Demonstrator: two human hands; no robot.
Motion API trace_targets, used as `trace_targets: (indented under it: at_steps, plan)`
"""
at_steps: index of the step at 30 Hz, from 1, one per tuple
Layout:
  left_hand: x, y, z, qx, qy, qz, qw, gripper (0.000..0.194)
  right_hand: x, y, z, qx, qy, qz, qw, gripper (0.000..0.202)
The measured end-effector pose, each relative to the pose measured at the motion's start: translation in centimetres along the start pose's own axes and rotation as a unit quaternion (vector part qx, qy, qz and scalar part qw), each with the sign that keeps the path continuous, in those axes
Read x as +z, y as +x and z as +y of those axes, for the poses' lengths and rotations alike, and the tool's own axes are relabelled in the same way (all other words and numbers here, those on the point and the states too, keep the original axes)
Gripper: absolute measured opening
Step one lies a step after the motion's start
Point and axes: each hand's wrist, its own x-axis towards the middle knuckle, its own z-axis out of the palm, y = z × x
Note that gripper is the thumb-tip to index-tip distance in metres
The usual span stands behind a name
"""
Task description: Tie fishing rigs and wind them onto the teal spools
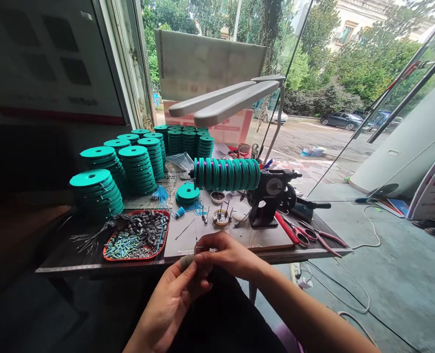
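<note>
My left hand [175, 299] and my right hand [227, 255] meet just past the table's front edge, both with fingertips pinched together. What they pinch is very small and mostly hidden; a thin strand seems to rise from the fingertips. A tan wrap [186, 262] covers one finger of my left hand. Beyond the hands are a small dish [221, 217] with little metal parts and a dish of dark beads [218, 197]. Left of them lies a red-rimmed tray [168, 230] of dark weights, blue-green tubes and small metal bits.
Stacked green foam spools [96, 193] crowd the table's left and back. A hand-cranked winder [267, 196] carries a row of green spools [227, 174]. Red-handled scissors [302, 238] and pliers [326, 239] lie at the right. A white lamp [235, 103] overhangs the table.
</note>
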Motion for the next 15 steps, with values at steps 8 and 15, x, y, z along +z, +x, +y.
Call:
trace_targets:
  at_steps: [8,15]
  plan:
    - [-1.6,1.8,-1.5,0.1,0.117,0.057,0.986,0.035,-1.4,2.4,-1.4,-0.1,-0.153,0.254,0.95,0.032]
    - [-1.9,1.2,-1.0,0.178,0.502,0.093,0.841,0.049,-1.8,3.8,-1.8,-0.099,-0.26,0.286,0.917,0.017]
